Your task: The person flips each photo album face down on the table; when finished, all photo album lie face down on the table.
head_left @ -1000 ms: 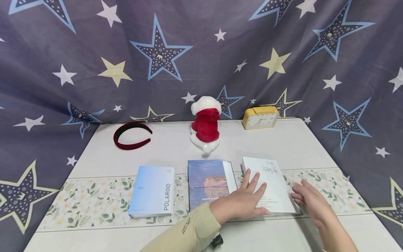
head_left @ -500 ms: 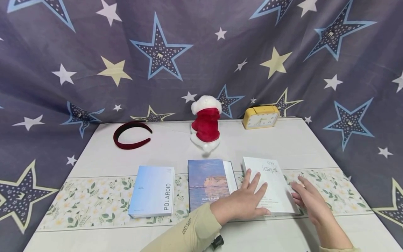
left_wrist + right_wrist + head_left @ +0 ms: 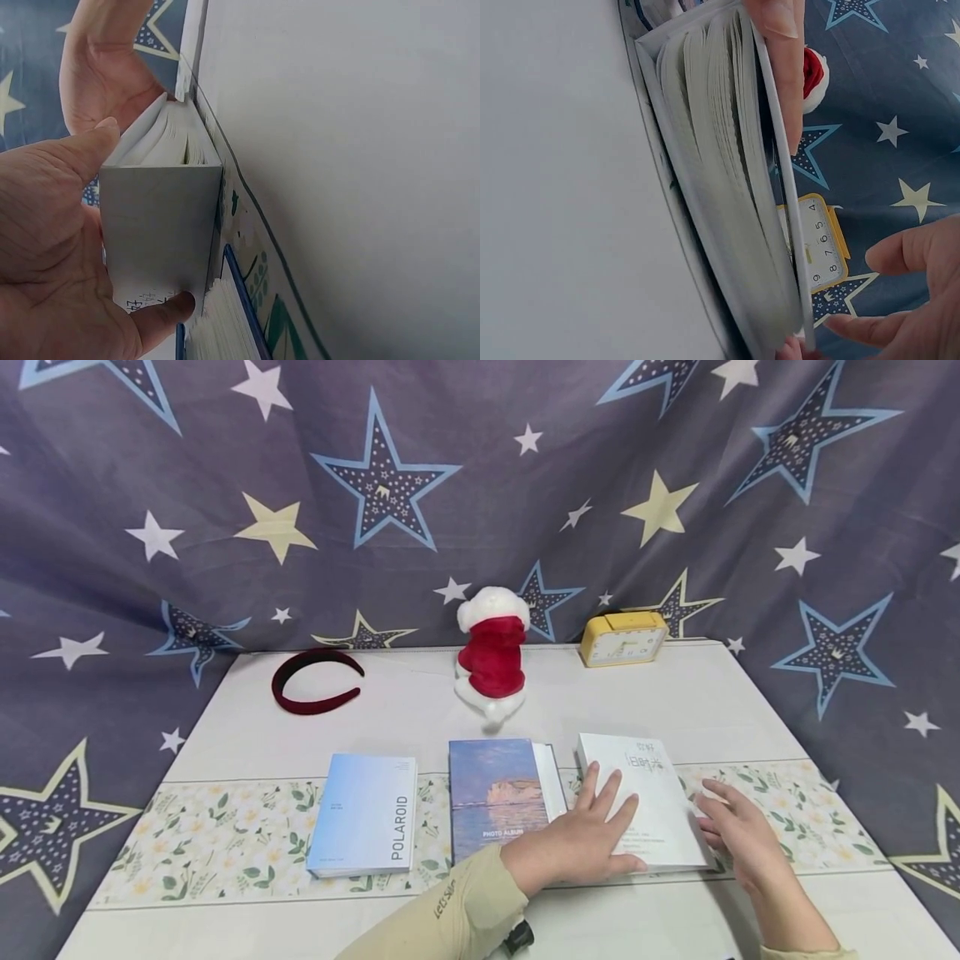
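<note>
A thick white photo album (image 3: pixel 660 810) lies on the table at the right, its cover printed with small characters. My left hand (image 3: pixel 581 843) lies on it with fingers spread over the cover; in the left wrist view one finger reaches down the spine (image 3: pixel 161 232). Beside the album's right edge is my right hand (image 3: pixel 746 843), its fingers slightly bent. In the right wrist view a fingertip meets the cover's edge at the pages (image 3: pixel 712 150), while other fingers stand clear of it. Left of it lies a photo album with a seascape cover (image 3: pixel 498 789), partly behind my left arm.
A blue POLAROID album (image 3: pixel 363 814) lies at the left. Behind stand a dark red headband (image 3: pixel 315 706), a white plush toy in red clothes (image 3: pixel 491 656) and a yellow clock (image 3: pixel 622 639). A starry curtain (image 3: pixel 420 585) borders the table.
My right hand has shifted very slightly and its upper finger sits a little higher. The left hand and the albums stay where they were.
</note>
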